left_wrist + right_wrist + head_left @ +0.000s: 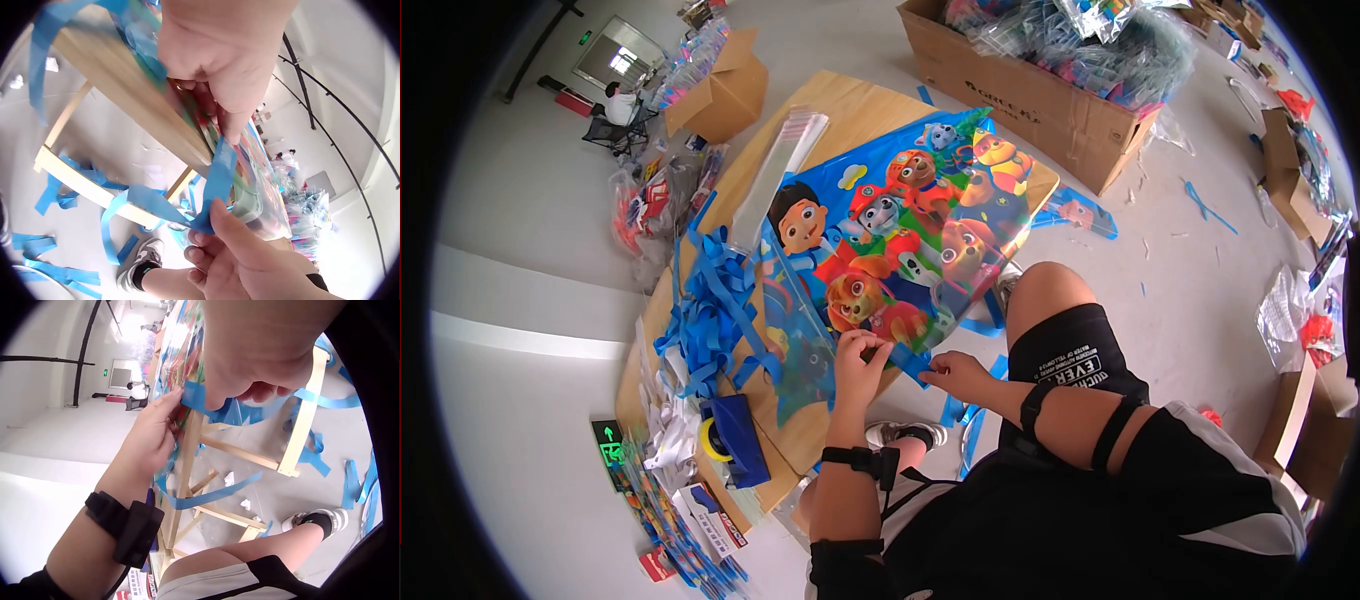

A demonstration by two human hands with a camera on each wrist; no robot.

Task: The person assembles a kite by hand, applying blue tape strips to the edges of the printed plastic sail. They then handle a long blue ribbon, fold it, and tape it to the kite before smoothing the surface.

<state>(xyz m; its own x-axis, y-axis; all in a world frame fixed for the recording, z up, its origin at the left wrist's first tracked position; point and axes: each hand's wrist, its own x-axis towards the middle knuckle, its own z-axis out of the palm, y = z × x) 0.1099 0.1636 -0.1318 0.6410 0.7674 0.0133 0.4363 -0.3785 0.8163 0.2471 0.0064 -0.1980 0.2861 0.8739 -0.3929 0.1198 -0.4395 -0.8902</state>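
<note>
A printed plastic sheet with cartoon dogs [880, 215] lies over the wooden table. At its near edge the left hand [860, 372] pinches one end of a short blue strip [910, 362] between thumb and fingers. The right hand [962, 376] pinches the strip's other end, just beyond the table edge. Seen in the left wrist view, the blue strip [220, 175] stretches between the left hand [225, 69] and the right hand [244, 256]. In the right wrist view the strip [195, 397] runs from the left fingertips to the right thumb.
Tangled blue strips [715, 310] lie on the table's left side, near a blue tape dispenser [738, 440]. A large cardboard box [1030, 100] full of packaged items stands beyond the table. More blue strips [62, 269] litter the floor near a shoe [142, 262].
</note>
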